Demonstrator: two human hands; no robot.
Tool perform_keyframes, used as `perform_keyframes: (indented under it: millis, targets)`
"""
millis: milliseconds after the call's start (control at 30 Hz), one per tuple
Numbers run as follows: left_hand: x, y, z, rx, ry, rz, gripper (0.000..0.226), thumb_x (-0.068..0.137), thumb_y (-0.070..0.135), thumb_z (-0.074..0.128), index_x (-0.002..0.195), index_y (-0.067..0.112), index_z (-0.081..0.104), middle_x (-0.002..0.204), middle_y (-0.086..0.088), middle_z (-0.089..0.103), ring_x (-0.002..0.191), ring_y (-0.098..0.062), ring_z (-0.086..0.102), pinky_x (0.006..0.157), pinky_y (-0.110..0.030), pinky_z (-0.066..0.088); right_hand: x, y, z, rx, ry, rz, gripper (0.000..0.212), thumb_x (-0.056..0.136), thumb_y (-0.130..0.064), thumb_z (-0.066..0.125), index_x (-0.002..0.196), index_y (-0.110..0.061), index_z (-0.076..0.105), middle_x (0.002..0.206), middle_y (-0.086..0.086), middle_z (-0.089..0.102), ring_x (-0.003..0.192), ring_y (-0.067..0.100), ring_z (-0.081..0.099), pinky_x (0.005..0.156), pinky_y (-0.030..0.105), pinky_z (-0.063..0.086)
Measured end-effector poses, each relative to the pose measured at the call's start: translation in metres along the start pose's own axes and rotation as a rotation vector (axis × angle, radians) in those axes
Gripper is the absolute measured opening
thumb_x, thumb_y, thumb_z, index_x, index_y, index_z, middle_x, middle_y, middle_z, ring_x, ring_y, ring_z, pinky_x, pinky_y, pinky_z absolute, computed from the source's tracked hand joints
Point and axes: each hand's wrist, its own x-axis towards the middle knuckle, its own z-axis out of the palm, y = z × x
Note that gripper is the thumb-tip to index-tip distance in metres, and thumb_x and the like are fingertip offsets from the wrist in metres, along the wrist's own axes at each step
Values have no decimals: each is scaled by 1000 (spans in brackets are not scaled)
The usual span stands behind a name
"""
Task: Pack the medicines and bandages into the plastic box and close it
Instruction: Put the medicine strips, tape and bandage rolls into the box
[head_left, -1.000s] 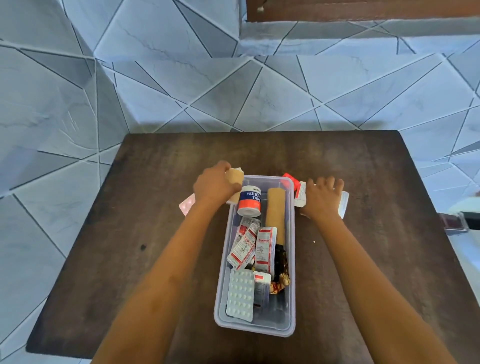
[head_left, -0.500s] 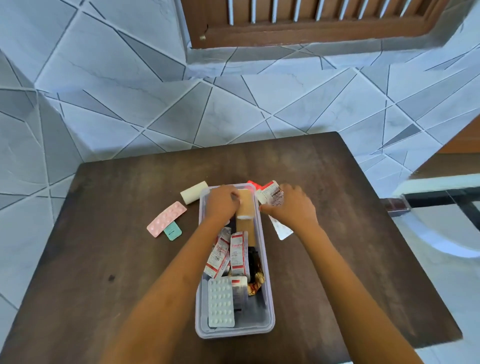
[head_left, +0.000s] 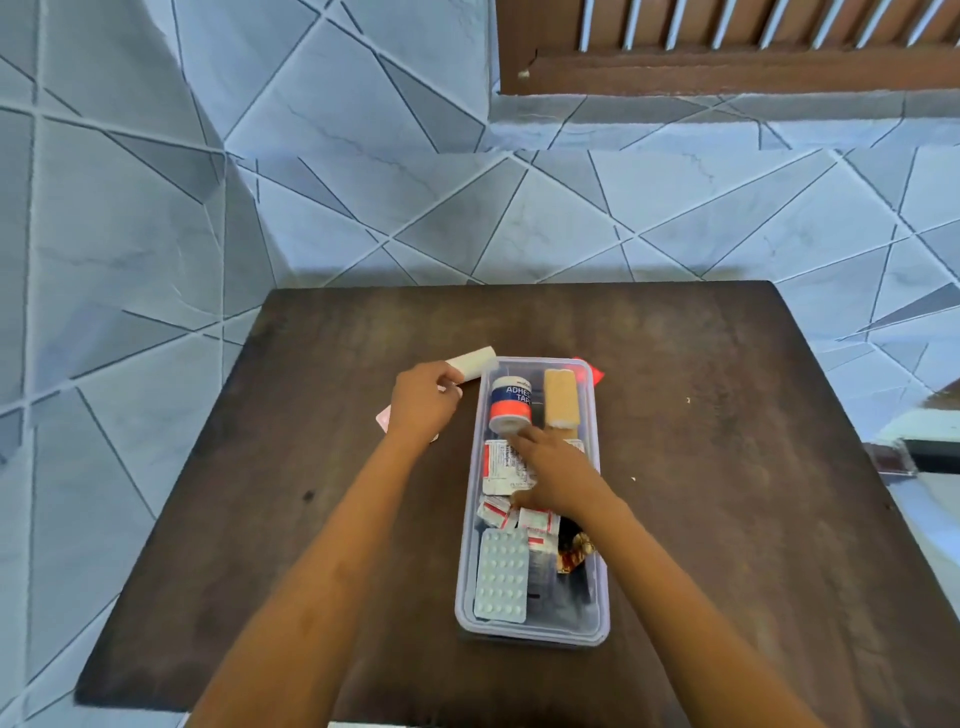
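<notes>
The hands are working on two sides at once. The left hand (head_left: 423, 400) has come out of the plastic box (head_left: 532, 631) and is now reaching over the counter (head_left: 701, 467) to the left of it, its knuckles up and its fingers curled down at the near end of the white bandage roll (head_left: 470, 364). Whether it is already grasping the roll cannot be told. It is also covering most of the pink blister strip (head_left: 383, 418), of which only one corner is showing. The right hand (head_left: 550, 467), which was holding a packet at the far right edge of the box half a second ago, is now lying inside the box with its fingers stretched out and released. It is resting over a red-printed strip (head_left: 498, 462), its fingertip reaching the adhesive tape roll (head_left: 511, 402).

The loose strip that lay on the counter to the right is gone from there, so that side looks nearly packed; only a red packet (head_left: 596, 371) is peeking out behind the far corner. The tan bandage (head_left: 560, 397) and the white blister pack (head_left: 501, 574) are lying in the box. The roll and the pink strip are sitting just outside its left wall, right under the left hand. No lid is showing, so closing is probably some way off.
</notes>
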Motion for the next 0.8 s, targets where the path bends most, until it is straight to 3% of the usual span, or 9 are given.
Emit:
perform_keyframes:
  millis: [200, 333, 433, 500, 600, 667, 800]
  targets:
    - [6, -10, -1, 18, 8, -24, 18, 84, 6, 62, 99, 8, 71, 113, -14, 68, 100, -32, 65, 92, -39, 54, -1, 6, -3, 135, -10, -38, 68, 82, -24, 69, 140, -18, 34, 146, 3, 42, 131, 24, 45, 109, 39, 37]
    - [10, -25, -8, 128, 49, -106, 28, 83, -1, 52, 101, 6, 71, 114, -16, 68, 105, -31, 61, 84, -33, 48, 1, 7, -16, 230, 197, -52, 51, 84, -26, 66, 131, -19, 46, 140, 3, 50, 125, 21, 51, 103, 34, 43]
    - [13, -42, -14, 211, 81, -250, 32, 83, 3, 50, 107, 15, 68, 122, -12, 64, 111, -31, 59, 85, -34, 48, 8, 7, -29, 282, 346, -26, 40, 88, -27, 59, 126, -16, 52, 133, 5, 57, 118, 21, 55, 97, 33, 46]
    - [18, -52, -15, 321, -4, -266, 37, 84, 10, 56, 120, 19, 60, 129, -11, 58, 119, -32, 54, 90, -37, 47, 13, 8, -38, 321, 394, 8, 38, 90, -24, 58, 126, -15, 54, 133, 6, 58, 119, 21, 55, 97, 33, 46]
    - [28, -63, -7, 401, -232, -204, 78, 77, 28, 72, 143, 21, 32, 150, -11, 35, 136, -34, 33, 106, -43, 37, 22, 11, -44, 341, 388, 32, 36, 90, -21, 58, 125, -15, 55, 133, 6, 58, 118, 22, 56, 97, 33, 46]
    - [32, -63, 2, 434, -306, -195, 95, 72, 37, 76, 147, 22, 21, 155, -9, 25, 140, -34, 26, 109, -48, 34, 28, 12, -45, 342, 371, 27, 35, 90, -21, 58, 124, -15, 56, 132, 7, 59, 116, 22, 57, 96, 33, 47]
    - [38, -63, 12, 542, -294, -174, 89, 70, 39, 78, 143, 22, 31, 144, -12, 36, 131, -33, 38, 100, -46, 43, 38, 15, -41, 364, 371, 6, 33, 89, -19, 59, 122, -14, 58, 129, 7, 61, 114, 22, 59, 95, 33, 48]
